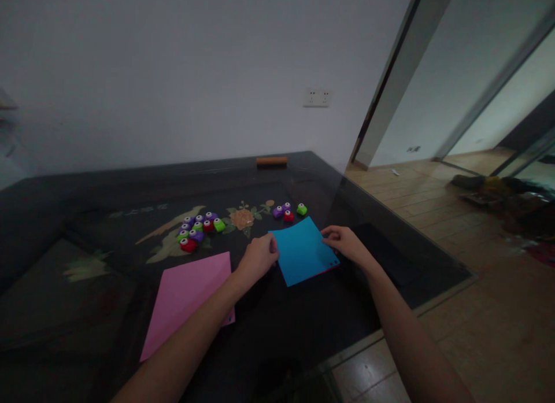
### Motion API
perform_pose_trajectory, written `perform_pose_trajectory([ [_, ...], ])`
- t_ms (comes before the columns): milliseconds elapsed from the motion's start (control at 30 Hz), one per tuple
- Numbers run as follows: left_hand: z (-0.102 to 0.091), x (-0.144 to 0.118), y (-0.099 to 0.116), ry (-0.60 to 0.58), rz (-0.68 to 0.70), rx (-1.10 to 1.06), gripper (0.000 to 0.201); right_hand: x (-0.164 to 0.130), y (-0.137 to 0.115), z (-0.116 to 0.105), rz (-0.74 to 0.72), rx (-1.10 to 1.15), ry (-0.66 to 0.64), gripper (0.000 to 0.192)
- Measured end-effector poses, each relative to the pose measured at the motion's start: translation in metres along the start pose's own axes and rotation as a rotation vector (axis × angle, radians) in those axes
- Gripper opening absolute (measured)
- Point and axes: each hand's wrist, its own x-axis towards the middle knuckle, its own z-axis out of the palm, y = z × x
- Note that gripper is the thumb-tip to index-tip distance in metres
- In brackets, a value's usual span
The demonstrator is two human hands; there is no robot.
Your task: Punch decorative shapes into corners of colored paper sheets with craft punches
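A bright blue sheet of paper is held between my two hands above the dark table, with a thin reddish edge showing along its lower side. My left hand pinches its left edge, fingers curled. On the opposite side my right hand grips the right edge between thumb and fingers. Small dark marks show at the sheet's lower right corner. A pink sheet lies to the left, partly covered by my left forearm. Just beyond the blue sheet sit a few small toys with big eyes, among them a red one and a green one.
Several more purple, green and red eyed toys cluster at the left on the flower-patterned tabletop. A brown cylinder rests at the back edge near the wall. A flat black item lies at the right.
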Motion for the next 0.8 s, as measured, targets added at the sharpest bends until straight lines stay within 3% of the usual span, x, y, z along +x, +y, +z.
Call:
perform_pose_trajectory([
  [333,-0.0001,0.0005,0.0041,0.016,0.011,0.15,0.007,-0.0007,0.0004,0.0006,-0.044,-0.04,0.029,0.019],
  [800,-0.0006,0.0002,0.007,-0.011,0.001,0.206,0.008,0.0014,0.0058,-0.0014,-0.083,-0.061,0.036,0.038],
])
